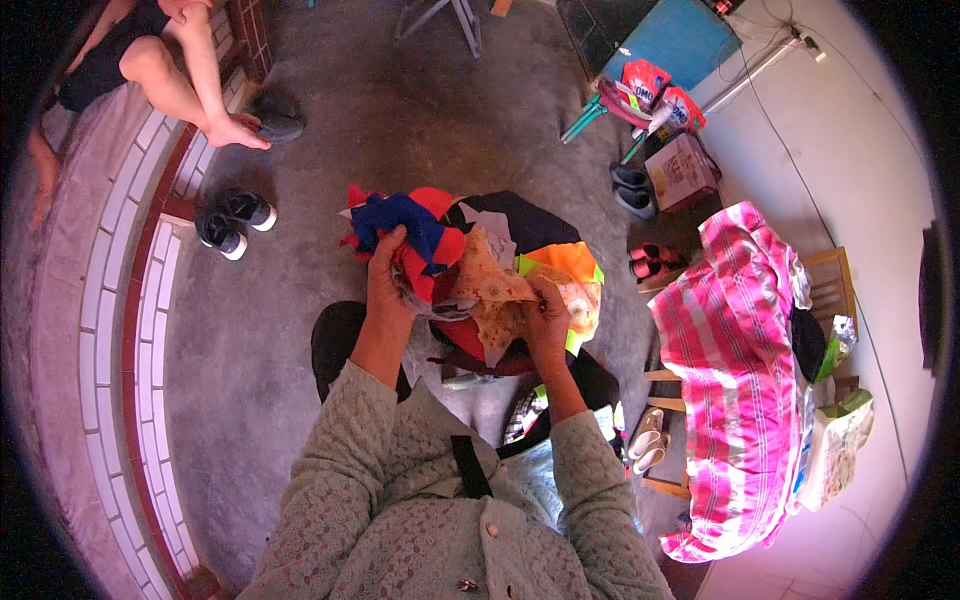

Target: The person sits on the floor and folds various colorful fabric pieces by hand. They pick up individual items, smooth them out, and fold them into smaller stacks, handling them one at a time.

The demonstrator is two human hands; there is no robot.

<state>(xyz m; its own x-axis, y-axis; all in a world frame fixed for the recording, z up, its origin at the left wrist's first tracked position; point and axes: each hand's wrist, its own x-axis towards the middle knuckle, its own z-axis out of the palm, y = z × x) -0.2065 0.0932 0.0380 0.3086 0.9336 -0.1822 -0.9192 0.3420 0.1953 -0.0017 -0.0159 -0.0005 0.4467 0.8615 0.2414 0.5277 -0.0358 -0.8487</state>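
Observation:
My left hand [384, 285] is closed round a bunched red and blue cloth [398, 222], with greyish fabric showing under the fingers. A thin tan-orange patterned cloth [490, 275] stretches from that bundle to my right hand [546, 322], which pinches its edge. Beneath both hands lies a heap of clothes, with a dark navy garment [530, 222] at the back. On the heap's right side is an orange garment with yellow-green trim [566, 268]. What supports the heap is mostly hidden.
A pink checked cloth [725, 370] covers a wooden chair or bench at the right, with beige shoes [650, 440] beside it. Red packets [648, 82] sit on a stool near a cardboard box [683, 172]. At the left, dark sneakers [236, 222] stand near a seated person's bare foot [236, 130].

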